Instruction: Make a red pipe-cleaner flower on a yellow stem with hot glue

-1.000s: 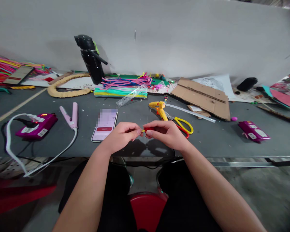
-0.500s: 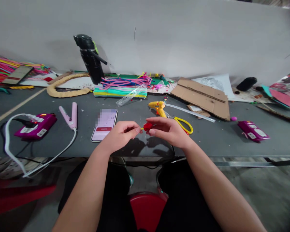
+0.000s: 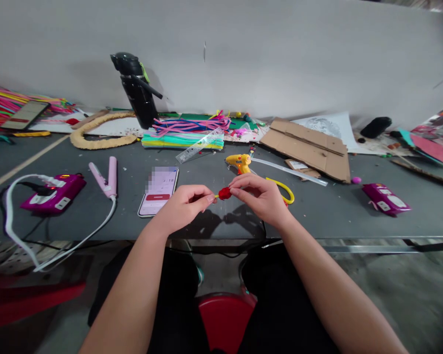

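My left hand [image 3: 194,202] pinches the thin yellow stem of a small red pipe-cleaner flower [image 3: 225,193], which it holds above the table. The thumb and fingertips of my right hand [image 3: 259,196] close on the red head from the right side. Just beyond the right hand lie a yellow hot glue gun [image 3: 239,161] and the yellow handle of a pair of scissors [image 3: 288,192], partly covered by that hand. A phone [image 3: 157,194] with a lit screen lies left of my left hand.
Pipe cleaners [image 3: 184,141] and a clear ruler [image 3: 199,146] lie behind the hands. A black bottle [image 3: 136,93] stands near the wall. Cardboard [image 3: 310,151] lies right of centre. At left are a pink flat iron [image 3: 109,179] and a purple power strip [image 3: 55,194]; another purple power strip [image 3: 386,199] lies right.
My right hand has shifted slightly to the right, off the top of the red flower to its right end, so more of the red shows. The left hand keeps its pinch in place.
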### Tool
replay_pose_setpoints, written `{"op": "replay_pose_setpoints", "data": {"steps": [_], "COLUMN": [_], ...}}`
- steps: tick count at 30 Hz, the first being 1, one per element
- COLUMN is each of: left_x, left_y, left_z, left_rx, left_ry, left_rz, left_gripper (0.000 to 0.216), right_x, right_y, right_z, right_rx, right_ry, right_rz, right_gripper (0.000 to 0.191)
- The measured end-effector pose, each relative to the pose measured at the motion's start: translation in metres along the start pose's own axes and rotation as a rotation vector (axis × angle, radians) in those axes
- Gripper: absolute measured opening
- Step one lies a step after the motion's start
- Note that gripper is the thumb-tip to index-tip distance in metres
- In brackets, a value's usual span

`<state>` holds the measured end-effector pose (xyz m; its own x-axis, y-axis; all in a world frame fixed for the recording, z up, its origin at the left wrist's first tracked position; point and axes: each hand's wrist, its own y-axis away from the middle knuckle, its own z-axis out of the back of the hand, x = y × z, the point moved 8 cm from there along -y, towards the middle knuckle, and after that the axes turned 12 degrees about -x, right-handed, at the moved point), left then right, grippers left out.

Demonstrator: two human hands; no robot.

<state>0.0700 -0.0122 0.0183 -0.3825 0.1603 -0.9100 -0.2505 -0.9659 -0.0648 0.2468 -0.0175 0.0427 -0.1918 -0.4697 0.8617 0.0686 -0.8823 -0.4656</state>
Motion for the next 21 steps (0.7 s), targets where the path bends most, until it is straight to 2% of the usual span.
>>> {"op": "replay_pose_setpoints", "data": {"steps": [4,8,14,21], "left_x": [0.000,0.001,0.003,0.008], "left_y": [-0.001,-0.002,-0.001,0.000], "left_z": [0.001,0.000,0.003,0.014], "left_rx": [-0.002,-0.007,-0.020,-0.077], "left_ry": [-0.016,-0.034,-0.064,-0.079], "left_rz": [-0.007,-0.004,-0.004,-0.016], "left_gripper": [0.026,0.026,0.027,0.025], "right_x": [-0.001,-0.006,-0.017,-0.021], "right_y": [0.000,-0.001,0.000,0.000], "right_z": [-0.001,0.001,0.002,0.008], "right_rx": [0.001,-0.011,-0.062,-0.145], "right_ry": [0.063,0.025,-0.054,-0.018], "right_rz": [-0.035,-0.083,-0.151,-0.157], "right_gripper": [0.015,0.017,0.034,0.049]}}
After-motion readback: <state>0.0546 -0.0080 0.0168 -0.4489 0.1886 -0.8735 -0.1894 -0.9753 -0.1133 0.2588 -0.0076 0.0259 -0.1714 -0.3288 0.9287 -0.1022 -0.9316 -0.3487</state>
